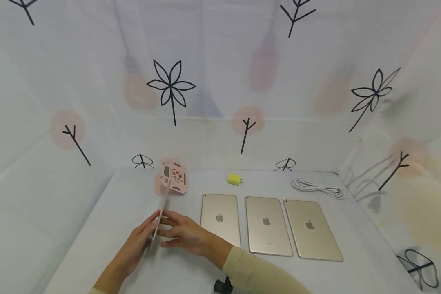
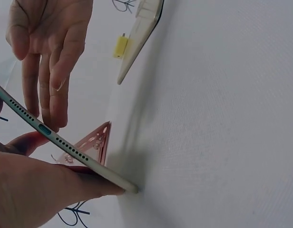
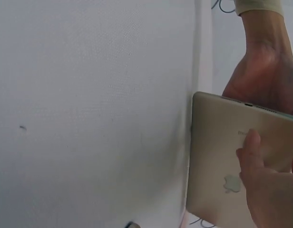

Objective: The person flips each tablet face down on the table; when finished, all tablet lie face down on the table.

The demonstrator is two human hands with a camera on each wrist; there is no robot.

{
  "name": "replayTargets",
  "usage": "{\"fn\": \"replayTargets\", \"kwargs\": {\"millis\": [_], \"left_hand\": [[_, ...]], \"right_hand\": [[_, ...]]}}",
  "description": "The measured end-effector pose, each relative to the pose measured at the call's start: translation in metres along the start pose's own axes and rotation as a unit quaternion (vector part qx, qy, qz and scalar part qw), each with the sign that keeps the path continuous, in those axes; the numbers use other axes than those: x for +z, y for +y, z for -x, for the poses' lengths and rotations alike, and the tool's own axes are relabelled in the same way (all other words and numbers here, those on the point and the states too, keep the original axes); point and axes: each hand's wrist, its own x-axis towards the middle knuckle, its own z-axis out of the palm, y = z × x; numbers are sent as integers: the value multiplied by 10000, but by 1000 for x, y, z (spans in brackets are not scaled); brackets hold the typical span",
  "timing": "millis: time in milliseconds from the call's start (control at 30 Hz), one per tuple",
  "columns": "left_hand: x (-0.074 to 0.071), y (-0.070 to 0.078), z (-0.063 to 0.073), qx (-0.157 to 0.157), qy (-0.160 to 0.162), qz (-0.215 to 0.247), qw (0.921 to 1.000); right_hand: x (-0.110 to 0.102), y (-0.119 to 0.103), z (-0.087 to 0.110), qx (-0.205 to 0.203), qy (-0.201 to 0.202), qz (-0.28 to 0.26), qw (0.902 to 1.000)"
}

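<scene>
My left hand (image 1: 132, 247) holds a gold tablet (image 3: 210, 147) up on its edge, left of the middle of the table. In the head view the tablet appears nearly edge-on; its port and speaker holes show in the left wrist view. On the right, my other hand (image 1: 185, 233) is at the tablet's back, fingers mostly extended; exact contact is hard to tell. Just beyond the tablet stands a pink slotted stand (image 1: 177, 176). Three more gold tablets lie back up in a row: a left one (image 1: 219, 206), a middle one (image 1: 266, 234) and a right one (image 1: 312, 241).
Behind the row lie a yellow plug adapter (image 1: 234, 179) and a bundled white cable (image 1: 317, 188). A black object (image 1: 223, 286) shows at the bottom edge, near the right sleeve. Patterned white cloth (image 1: 213, 81) hangs around the white table (image 1: 95, 228).
</scene>
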Motion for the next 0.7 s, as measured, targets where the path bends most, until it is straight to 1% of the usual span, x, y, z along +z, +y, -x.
{"fn": "replayTargets", "kwargs": {"millis": [100,167,200,233,300,333,400,467,533,567,600,633,667,700], "left_hand": [[1,0,2,151,-67,186,9997],[1,1,3,305,-119,273,9991],[1,2,4,376,-158,327,9986],[1,4,5,445,-214,387,9980],[1,6,7,531,-293,560,9966],[1,7,8,567,-306,669,9957],[1,6,11,627,-279,900,9936],[1,4,13,747,-237,1067,9912],[0,0,15,917,-240,1202,9882],[-2,-1,15,987,-264,1274,9866],[-3,-2,16,1064,-322,1369,9843],[-6,-3,15,1164,-410,1446,9818],[-8,-4,15,1246,-490,1550,9788],[-10,-5,15,1328,-551,1676,9753]], "right_hand": [[1,-2,3,-80,74,420,9991],[4,-2,5,-241,129,956,9950],[5,-3,6,-361,161,1327,9904],[8,-3,8,-496,187,1731,9835],[12,-2,11,-751,242,2491,9653],[15,-2,13,-926,254,2875,9529],[19,1,17,-1183,307,3619,9242],[22,2,19,-1408,300,4253,8935],[21,3,20,-1620,259,4886,8570],[20,2,20,-1684,203,5213,8364],[18,2,20,-1770,124,5482,8173],[16,1,20,-1850,37,5701,8005],[14,0,19,-1886,-47,5870,7873],[11,-1,19,-1880,-89,5999,7777]]}}
